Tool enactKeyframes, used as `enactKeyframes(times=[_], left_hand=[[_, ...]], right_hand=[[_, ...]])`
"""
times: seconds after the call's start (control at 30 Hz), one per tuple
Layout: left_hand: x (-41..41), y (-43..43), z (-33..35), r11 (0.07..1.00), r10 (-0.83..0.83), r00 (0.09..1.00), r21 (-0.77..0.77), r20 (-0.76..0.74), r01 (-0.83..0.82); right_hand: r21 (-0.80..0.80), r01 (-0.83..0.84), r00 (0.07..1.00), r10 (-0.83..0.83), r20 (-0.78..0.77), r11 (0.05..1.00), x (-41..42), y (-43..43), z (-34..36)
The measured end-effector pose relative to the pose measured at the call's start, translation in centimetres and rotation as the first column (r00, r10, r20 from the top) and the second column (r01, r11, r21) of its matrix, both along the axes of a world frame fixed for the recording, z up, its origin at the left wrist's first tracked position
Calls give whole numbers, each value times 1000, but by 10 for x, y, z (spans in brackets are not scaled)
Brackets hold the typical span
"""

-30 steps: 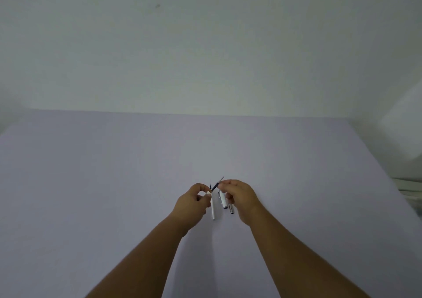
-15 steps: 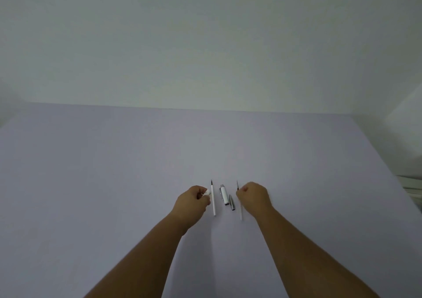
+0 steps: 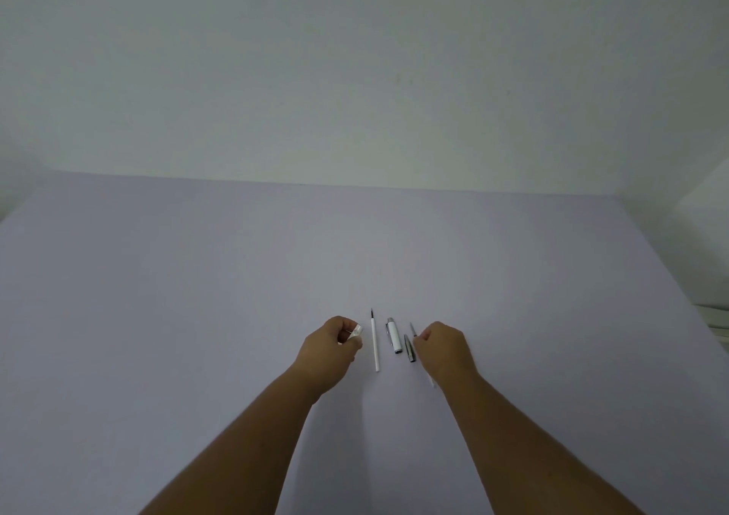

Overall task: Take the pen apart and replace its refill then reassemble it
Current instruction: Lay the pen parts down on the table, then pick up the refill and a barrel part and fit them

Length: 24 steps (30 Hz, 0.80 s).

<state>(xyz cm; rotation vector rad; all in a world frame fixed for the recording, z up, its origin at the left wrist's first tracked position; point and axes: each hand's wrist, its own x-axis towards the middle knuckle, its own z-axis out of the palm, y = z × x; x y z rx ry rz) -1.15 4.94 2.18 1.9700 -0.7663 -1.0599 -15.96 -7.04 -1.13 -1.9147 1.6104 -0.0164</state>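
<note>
On the lilac table (image 3: 236,297) a white refill with a dark tip (image 3: 375,343) lies pointing away from me. To its right lie a short white pen part with a silver clip (image 3: 393,335) and a dark grey tip piece (image 3: 409,348). My left hand (image 3: 331,351) is shut on a small white pen barrel piece (image 3: 357,331), held just left of the white refill. My right hand (image 3: 445,349) is curled over a second thin refill (image 3: 412,329) low at the table. Its tip shows ahead of the fingers and its tail behind the wrist.
A pale wall rises behind the table's far edge (image 3: 355,185). At the right edge some white object (image 3: 716,323) sits beyond the table's side. Both my forearms reach in from the bottom of the view.
One second ago both hands met in the middle with a thin refill between them. My right hand has carried that refill to the right and down to the table; my left hand stayed put.
</note>
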Motion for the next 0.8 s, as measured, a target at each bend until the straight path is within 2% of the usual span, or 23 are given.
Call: enactKeyframes(times=[0.13,0.2,0.33,0.43,0.57,0.63,0.7,0.77,0.8], left_hand=[[3,2,0,1000,9,1000,6,15,-10],[4,3,0,1000,2,1000,12,31,-3],[6,10,-2,1000,-2,997,21,80,1],[9,18,-5,999,6,994,33,105,-9],[15,27,-8,998,20,992,51,126,-27],[16,31,-8,998,24,992,60,125,-32],[16,34,-8,997,26,992,64,126,-34],[15,36,-6,998,23,991,59,134,-31],[14,37,-4,998,20,990,59,142,-29]], right_hand=[[-54,35,993,-29,111,998,10,5,8],[-55,0,990,8,143,998,19,10,12],[-108,-215,977,214,-23,971,42,24,8],[-153,-368,922,340,-186,917,53,37,-1],[-181,-374,914,329,-238,909,57,54,-5],[-158,-338,930,304,-204,928,58,60,-5],[-93,-225,971,215,-105,970,58,64,-1],[-2,-69,994,69,88,998,58,63,5],[37,-1,977,-7,214,999,57,62,10]])
